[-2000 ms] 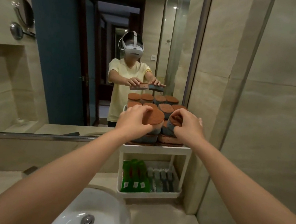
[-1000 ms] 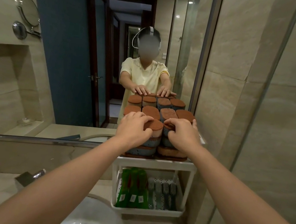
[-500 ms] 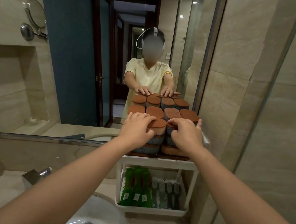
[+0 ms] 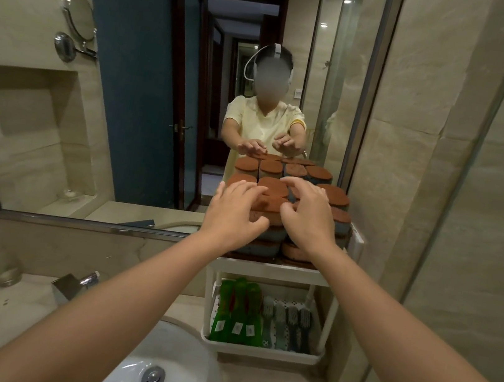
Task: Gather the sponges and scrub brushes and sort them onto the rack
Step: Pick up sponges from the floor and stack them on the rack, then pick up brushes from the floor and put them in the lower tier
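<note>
brown-topped sponges [image 4: 269, 205] stacked on white rack [image 4: 265, 268] top, scrub brushes [image 4: 286, 326] upright in lower tier

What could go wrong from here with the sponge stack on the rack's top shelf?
1. The sponges are stacked several layers high, right up to the front edge of the white rack's top shelf. A nudge from the left hand or right hand, both open over the top layer, could topple a front column, perhaps toward the sink below.
2. Pressing down on the soft sponges may skew the columns.
</note>
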The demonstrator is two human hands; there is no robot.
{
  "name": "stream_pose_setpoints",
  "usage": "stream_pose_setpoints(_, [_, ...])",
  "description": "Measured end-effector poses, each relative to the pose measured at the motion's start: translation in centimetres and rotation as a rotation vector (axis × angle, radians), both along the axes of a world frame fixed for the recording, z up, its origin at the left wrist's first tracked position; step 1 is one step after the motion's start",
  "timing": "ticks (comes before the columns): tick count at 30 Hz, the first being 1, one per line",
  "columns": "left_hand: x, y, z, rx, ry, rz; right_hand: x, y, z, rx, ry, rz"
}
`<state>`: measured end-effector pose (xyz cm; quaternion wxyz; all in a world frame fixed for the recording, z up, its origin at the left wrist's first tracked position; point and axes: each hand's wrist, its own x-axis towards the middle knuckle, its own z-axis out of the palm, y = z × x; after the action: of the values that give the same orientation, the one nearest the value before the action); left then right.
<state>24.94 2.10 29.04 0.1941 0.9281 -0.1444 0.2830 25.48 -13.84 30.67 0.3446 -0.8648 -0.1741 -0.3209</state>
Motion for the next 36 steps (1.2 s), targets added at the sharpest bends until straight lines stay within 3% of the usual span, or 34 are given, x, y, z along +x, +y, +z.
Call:
stream_pose_setpoints(4, [-1.9,2.1,-0.9,-0.198,-0.104,0.057,-0.8,3.1,0.0,0.201,-0.047,0.189])
stream_pose_setpoints(9, [-5.2,6.4,-3.4,-0.37,-0.105,0.165,-2.5,8.8,-1.1,0.274,0.017,0.383])
stream_pose_setpoints(22, [-22.9,19.2,-12.5,-0.575,-0.013,0.72,-11.7,24.7,-11.9,0.131,0.404,0.85])
stream_pose_setpoints(36, [-48.6,25.2,-21.3,-0.704,0.049,1.259,-34.0,38.5,-21.1,-0.269,0.576,1.314])
